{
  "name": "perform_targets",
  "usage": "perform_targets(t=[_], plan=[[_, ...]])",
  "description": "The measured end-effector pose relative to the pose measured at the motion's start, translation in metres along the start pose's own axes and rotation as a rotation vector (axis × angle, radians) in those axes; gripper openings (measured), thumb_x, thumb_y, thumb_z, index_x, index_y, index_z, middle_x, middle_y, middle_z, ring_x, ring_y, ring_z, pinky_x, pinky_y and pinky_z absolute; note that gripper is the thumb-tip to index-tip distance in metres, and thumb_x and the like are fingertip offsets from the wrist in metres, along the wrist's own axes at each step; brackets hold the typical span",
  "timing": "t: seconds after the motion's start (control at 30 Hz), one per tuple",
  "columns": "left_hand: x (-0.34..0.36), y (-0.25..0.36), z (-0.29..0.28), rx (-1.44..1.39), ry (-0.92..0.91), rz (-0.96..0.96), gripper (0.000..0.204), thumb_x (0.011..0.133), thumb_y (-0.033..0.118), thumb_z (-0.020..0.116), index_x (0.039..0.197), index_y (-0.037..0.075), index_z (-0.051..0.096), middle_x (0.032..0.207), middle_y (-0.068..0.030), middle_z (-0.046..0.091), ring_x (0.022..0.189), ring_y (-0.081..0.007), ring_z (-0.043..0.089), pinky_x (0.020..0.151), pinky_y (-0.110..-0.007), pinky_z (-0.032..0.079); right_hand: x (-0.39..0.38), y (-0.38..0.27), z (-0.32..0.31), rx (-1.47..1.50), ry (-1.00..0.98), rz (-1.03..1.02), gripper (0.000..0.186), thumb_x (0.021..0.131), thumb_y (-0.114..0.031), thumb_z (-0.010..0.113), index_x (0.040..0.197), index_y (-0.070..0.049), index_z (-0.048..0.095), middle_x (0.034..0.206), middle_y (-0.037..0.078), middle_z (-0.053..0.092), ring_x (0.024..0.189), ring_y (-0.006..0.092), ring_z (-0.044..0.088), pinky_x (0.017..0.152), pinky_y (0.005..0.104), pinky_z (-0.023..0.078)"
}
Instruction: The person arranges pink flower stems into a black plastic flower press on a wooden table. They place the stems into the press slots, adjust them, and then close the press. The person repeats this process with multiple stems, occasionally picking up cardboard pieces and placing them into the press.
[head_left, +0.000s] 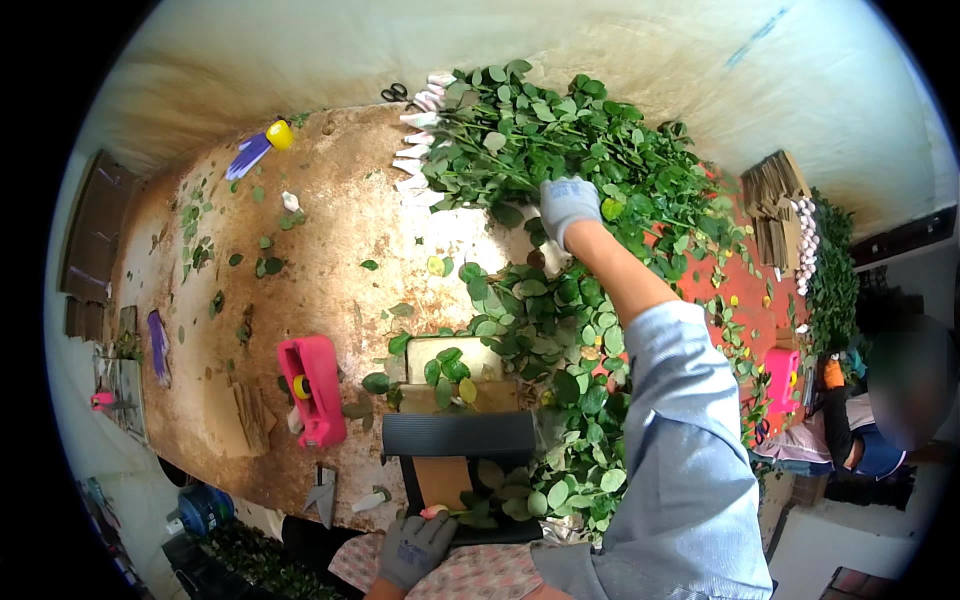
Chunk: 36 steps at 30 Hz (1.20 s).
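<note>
My left hand (415,550), in a grey glove, is closed at the table's near edge around a rose (435,511) with a pale pink-red bud. The rose's leaves lie to the right over a black stand (460,435) with a cardboard piece (442,482) on it. Far forward, my right hand (570,208), also gloved in grey, is curled at the near edge of a big pile of leafy rose stems (560,130). Its fingertips are hidden, so what they grip does not show. White-wrapped heads (412,165) line the pile's left end.
A pink tape dispenser (312,390) stands left of the stand, near cardboard sheets (250,418). Scissors (395,93), purple gloves (248,157) and a yellow tape roll (279,135) lie farther back. At right, a person (850,430) sits near another pink dispenser (782,380).
</note>
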<state>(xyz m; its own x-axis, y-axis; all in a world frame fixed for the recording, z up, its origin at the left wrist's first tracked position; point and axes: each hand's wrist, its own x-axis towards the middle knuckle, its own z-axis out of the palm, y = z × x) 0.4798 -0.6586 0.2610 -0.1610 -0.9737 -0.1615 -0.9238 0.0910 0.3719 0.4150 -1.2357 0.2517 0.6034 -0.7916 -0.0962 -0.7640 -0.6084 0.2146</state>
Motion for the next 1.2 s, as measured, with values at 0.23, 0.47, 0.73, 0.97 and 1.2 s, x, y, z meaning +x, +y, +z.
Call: perform_targets(t=[0.23,0.47,0.73,0.97,1.2], plan=[[-0.001,0.003,-0.002,-0.041,0.035,-0.015,0.041,0.077,0.024,0.071,0.117,0.017,0.070,0.120,0.0003,0.068,0.090,-0.0223,0.061,0.079,-0.042,0.049,-0.158,0.009,-0.082,-0.089,0.105,-0.131,0.022,0.086,-0.015,0.061,0.107,-0.008,0.064,0.103,0.013,0.067,0.099,0.0305,0.064,0.077,0.0403,0.053],[0.006,0.010,-0.014,-0.106,0.108,-0.005,0.039,0.077,0.016,0.067,0.116,0.016,0.070,0.116,-0.0050,0.068,0.094,-0.0258,0.061,0.086,-0.044,0.049,-0.327,-0.003,-0.139,0.115,0.018,-0.460,0.025,0.082,-0.012,0.059,0.107,-0.010,0.062,0.098,0.013,0.060,0.093,0.0315,0.062,0.077,0.0417,0.051],[-0.008,0.011,0.000,0.018,0.241,-0.009,0.035,0.084,0.012,0.055,0.115,0.014,0.070,0.118,-0.0070,0.069,0.098,-0.0265,0.060,0.089,-0.045,0.047,-0.406,0.006,-0.060,0.188,-0.468,-0.465,0.026,0.086,-0.020,0.063,0.109,-0.010,0.068,0.105,0.014,0.064,0.102,0.0362,0.062,0.083,0.0458,0.051],[-0.012,0.012,0.005,0.001,0.136,-0.098,0.036,0.080,0.014,0.060,0.116,0.018,0.068,0.116,-0.0008,0.069,0.097,-0.0219,0.059,0.086,-0.041,0.044,-0.422,-0.032,-0.029,-0.219,-0.319,-0.348,0.026,0.086,-0.018,0.061,0.111,-0.013,0.068,0.111,0.012,0.063,0.104,0.0314,0.061,0.085,0.0425,0.047],[-0.009,0.010,0.015,-0.030,0.330,-0.060,0.028,0.081,0.015,0.060,0.107,0.016,0.071,0.110,-0.0045,0.071,0.094,-0.0260,0.060,0.085,-0.045,0.045,-0.390,-0.148,-0.065,0.752,0.052,-0.549,0.025,0.084,-0.013,0.062,0.107,-0.005,0.061,0.102,0.016,0.065,0.098,0.0329,0.066,0.081,0.0437,0.054]])
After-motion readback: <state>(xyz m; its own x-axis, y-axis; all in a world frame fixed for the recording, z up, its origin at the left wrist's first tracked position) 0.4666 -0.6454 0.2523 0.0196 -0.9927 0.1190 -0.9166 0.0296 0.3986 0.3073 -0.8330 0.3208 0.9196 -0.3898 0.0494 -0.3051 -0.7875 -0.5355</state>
